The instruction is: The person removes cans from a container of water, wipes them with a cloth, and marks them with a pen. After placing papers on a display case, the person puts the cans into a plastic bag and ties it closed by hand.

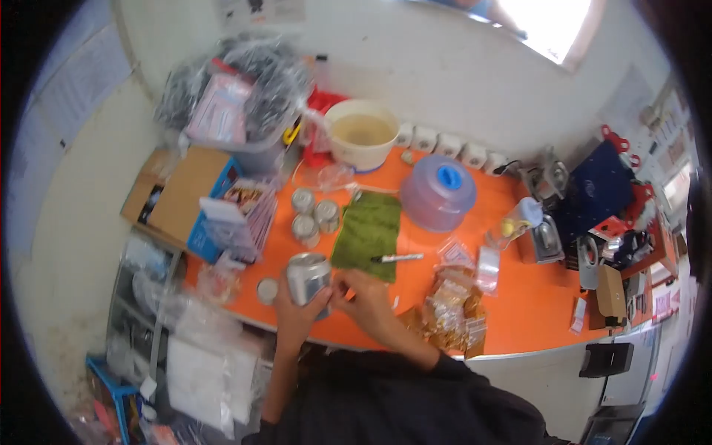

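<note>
My left hand (294, 315) is wrapped round a silver can (308, 274), held upright above the front edge of the orange table. My right hand (362, 297) is at the can's right side with fingers curled and pinched together; whatever they hold is too small or hidden to name. Three more silver cans (305, 228) stand in a group just behind. A small round silver piece (268, 291), perhaps a lid or another can's top, lies left of the held can. Behind my right hand lies a green cloth (367, 226), with a black-and-white marker (399, 258) across its right edge.
At the back are a cream bucket (361, 152) of liquid and a purple-tinted plastic container (437, 196) with a blue cap. Crumpled amber packets (452, 311) lie front right. A blue crate (211, 222) and a cardboard box (185, 193) stand left; metal trays (547, 237) stand right.
</note>
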`<action>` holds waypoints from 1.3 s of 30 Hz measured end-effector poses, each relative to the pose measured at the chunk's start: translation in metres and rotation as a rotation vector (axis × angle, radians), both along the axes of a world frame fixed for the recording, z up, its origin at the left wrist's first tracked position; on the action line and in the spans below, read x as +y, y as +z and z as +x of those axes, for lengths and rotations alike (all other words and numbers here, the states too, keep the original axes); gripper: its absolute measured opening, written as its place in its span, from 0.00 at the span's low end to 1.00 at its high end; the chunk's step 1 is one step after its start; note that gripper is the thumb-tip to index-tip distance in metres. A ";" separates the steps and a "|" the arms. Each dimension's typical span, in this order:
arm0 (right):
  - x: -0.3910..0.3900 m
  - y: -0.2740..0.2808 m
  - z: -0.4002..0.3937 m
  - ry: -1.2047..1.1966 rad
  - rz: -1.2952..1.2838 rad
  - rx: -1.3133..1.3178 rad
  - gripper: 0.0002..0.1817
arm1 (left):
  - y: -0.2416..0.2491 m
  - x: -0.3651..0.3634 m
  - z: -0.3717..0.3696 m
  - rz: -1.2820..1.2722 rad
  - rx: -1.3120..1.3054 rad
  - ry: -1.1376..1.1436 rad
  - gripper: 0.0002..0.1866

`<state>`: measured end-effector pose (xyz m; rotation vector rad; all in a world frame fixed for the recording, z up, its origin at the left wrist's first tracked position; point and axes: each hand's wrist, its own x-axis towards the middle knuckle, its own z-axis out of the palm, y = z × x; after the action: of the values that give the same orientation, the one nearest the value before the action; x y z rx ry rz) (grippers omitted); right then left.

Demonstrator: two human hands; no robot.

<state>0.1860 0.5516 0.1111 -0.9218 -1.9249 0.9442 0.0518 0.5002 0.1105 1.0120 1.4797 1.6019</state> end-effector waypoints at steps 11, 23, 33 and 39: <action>0.079 -0.158 0.115 0.147 -0.059 -0.736 0.05 | -0.052 0.012 -0.043 0.028 -0.113 0.010 0.33; 0.160 -0.105 -0.083 0.285 0.318 -0.347 0.33 | -0.092 0.090 -0.133 -0.391 0.712 -0.430 0.33; 0.163 -0.082 -0.080 0.313 0.165 -0.653 0.44 | -0.102 0.083 -0.131 -0.221 0.587 -0.302 0.51; 0.158 -0.002 -0.043 0.753 -0.354 -0.037 0.28 | -0.044 0.089 -0.095 -0.088 -0.204 -0.574 0.38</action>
<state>0.1428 0.7096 0.1089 -0.3707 -2.2140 1.7491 -0.0433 0.5897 0.0669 1.0656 0.9927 1.1734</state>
